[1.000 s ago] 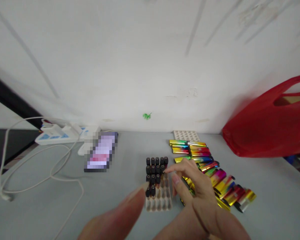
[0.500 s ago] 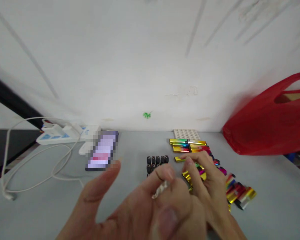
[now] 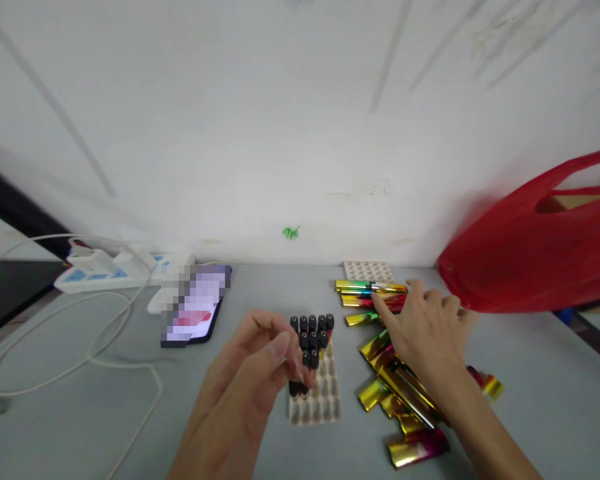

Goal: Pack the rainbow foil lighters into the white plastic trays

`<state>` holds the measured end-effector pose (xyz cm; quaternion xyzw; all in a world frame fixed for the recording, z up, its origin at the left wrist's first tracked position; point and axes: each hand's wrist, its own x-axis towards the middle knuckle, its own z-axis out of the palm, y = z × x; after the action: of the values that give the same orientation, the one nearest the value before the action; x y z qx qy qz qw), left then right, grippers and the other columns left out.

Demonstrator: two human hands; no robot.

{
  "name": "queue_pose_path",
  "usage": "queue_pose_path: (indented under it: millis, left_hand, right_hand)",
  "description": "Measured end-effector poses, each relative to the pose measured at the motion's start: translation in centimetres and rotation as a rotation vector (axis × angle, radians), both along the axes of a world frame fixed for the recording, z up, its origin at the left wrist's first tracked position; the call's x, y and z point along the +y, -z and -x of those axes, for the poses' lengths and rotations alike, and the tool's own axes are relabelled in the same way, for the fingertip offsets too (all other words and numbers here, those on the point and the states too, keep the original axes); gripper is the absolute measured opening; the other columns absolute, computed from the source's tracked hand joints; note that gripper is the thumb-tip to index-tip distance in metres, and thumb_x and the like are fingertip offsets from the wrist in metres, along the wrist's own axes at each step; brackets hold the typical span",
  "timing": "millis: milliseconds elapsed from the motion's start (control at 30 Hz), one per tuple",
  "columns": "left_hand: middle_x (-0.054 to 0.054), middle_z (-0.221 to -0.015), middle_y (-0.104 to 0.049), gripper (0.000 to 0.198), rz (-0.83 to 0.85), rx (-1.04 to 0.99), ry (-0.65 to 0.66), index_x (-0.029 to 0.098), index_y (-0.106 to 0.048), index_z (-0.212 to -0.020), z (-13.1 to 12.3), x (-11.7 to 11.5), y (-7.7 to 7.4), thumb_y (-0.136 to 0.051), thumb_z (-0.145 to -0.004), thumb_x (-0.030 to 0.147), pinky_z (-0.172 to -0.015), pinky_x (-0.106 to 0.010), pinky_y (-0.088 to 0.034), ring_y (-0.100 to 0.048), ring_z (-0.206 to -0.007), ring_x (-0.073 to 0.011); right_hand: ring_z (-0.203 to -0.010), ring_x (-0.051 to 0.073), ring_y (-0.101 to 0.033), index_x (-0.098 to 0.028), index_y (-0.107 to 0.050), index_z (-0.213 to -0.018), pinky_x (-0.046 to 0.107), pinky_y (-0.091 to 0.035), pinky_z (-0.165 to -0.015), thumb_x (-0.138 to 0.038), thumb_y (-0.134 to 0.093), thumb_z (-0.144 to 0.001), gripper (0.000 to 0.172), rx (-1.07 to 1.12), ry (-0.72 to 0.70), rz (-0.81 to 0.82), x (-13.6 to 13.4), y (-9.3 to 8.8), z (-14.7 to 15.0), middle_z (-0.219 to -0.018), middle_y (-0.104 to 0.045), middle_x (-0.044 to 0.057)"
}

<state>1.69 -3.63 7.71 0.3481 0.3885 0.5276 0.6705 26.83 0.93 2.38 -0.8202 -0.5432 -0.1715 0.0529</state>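
A beige tray with round holes lies on the grey table and holds several small black-capped pieces in its far rows. My left hand hovers just left of the tray, fingers pinched together near the black pieces; what they hold is hidden. My right hand reaches over a pile of shiny gold and rainbow foil tubes, fingertips touching the tubes at the far end of the pile, with its fingers spread.
A second holed tray lies by the wall. A red plastic bag stands at the right. A phone, a white power strip and looping white cables lie on the left.
My left hand has drawn back from the camera and now pinches beside the tray. My right hand moved away from the tray to the far tubes. Some tubes shifted nearer.
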Motion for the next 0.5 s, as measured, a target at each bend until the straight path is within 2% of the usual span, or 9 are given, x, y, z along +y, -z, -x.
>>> queue_pose_path:
  millis: [100, 200, 367, 500]
  left_hand:
    - [-0.002, -0.083, -0.072, 0.02, -0.086, 0.134, 0.029, 0.022, -0.076, -0.092, -0.1, -0.5, -0.2, -0.079, -0.097, 0.042, -0.079, -0.033, -0.06, -0.07, -0.08, -0.0218]
    - [-0.003, -0.085, -0.07, 0.019, -0.076, 0.2, 0.018, 0.023, -0.076, -0.093, -0.4, -1.1, -0.6, -0.079, -0.098, 0.041, -0.078, -0.03, -0.058, -0.068, -0.083, -0.0214]
    - [-0.003, -0.086, -0.071, 0.018, -0.048, 0.203, 0.045, 0.025, -0.076, -0.091, -1.2, -1.3, -1.5, -0.082, -0.096, 0.041, -0.073, -0.028, -0.058, -0.066, -0.08, -0.0198]
    - [-0.003, -0.081, -0.071, 0.021, -0.041, 0.174, 0.032, 0.025, -0.077, -0.087, -1.4, -2.0, -2.5, -0.087, -0.091, 0.043, -0.071, -0.027, -0.058, -0.065, -0.077, -0.0199]
  right_hand:
    - [-0.1, 0.048, -0.065, -0.007, -0.07, -0.12, 0.054, -0.039, -0.089, -0.064, -0.058, -0.104, 0.061, -0.014, 0.003, -0.018, 0.1, 0.1, 0.5, -0.098, -0.074, 0.026]
    - [-0.099, 0.047, -0.065, -0.007, -0.07, -0.122, 0.055, -0.037, -0.089, -0.059, -0.058, -0.104, 0.056, -0.009, 0.008, -0.031, 0.2, 0.0, 0.7, -0.097, -0.075, 0.025]
    - [-0.099, 0.047, -0.065, -0.009, -0.07, -0.119, 0.057, -0.036, -0.091, -0.056, -0.058, -0.104, 0.051, 0.002, 0.02, -0.045, -0.1, -0.3, 0.8, -0.096, -0.076, 0.024]
    - [-0.1, 0.048, -0.063, -0.008, -0.068, -0.128, 0.06, -0.035, -0.091, -0.058, -0.057, -0.105, 0.056, 0.01, 0.015, -0.121, -0.4, -0.7, 0.7, -0.099, -0.077, 0.026]
